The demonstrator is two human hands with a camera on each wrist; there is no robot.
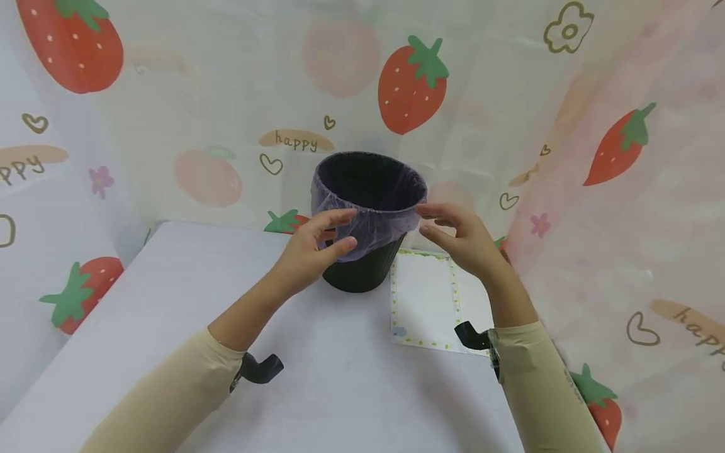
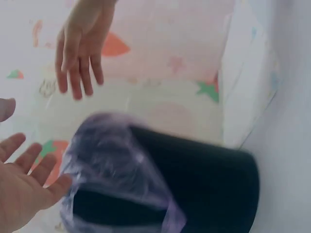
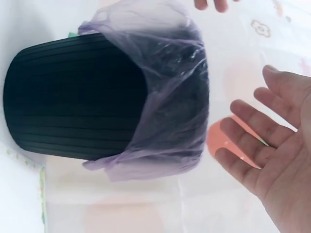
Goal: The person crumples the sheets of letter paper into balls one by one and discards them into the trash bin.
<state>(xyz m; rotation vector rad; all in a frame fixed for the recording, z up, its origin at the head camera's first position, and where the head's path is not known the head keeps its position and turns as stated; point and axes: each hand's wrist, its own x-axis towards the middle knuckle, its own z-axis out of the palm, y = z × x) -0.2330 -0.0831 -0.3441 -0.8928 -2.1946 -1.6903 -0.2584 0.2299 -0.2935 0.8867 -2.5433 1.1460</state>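
Observation:
A black trash can (image 1: pixel 355 277) stands upright on the white table, its ribbed side showing in the right wrist view. Thin purple trash bag (image 1: pixel 376 234) film lines it and is folded down over the rim all around. My left hand (image 1: pixel 317 248) is at the can's near left side, fingers spread and relaxed, fingertips close to the bag's folded edge. Across from it, my right hand (image 1: pixel 461 239) hovers beside the right rim, its fingers apart and loosely bent. In the right wrist view, a gap shows between the right hand (image 3: pixel 277 141) and the bag (image 3: pixel 170 92). Neither hand grips anything.
A white sheet (image 1: pixel 425 302) with a colourful printed border lies on the table (image 1: pixel 317 390) right of the can, partly under my right forearm. Strawberry-print curtains (image 1: pixel 238 82) enclose the table at the back and sides. Black wrist camera mounts (image 1: pixel 263 369) stick out from both sleeves.

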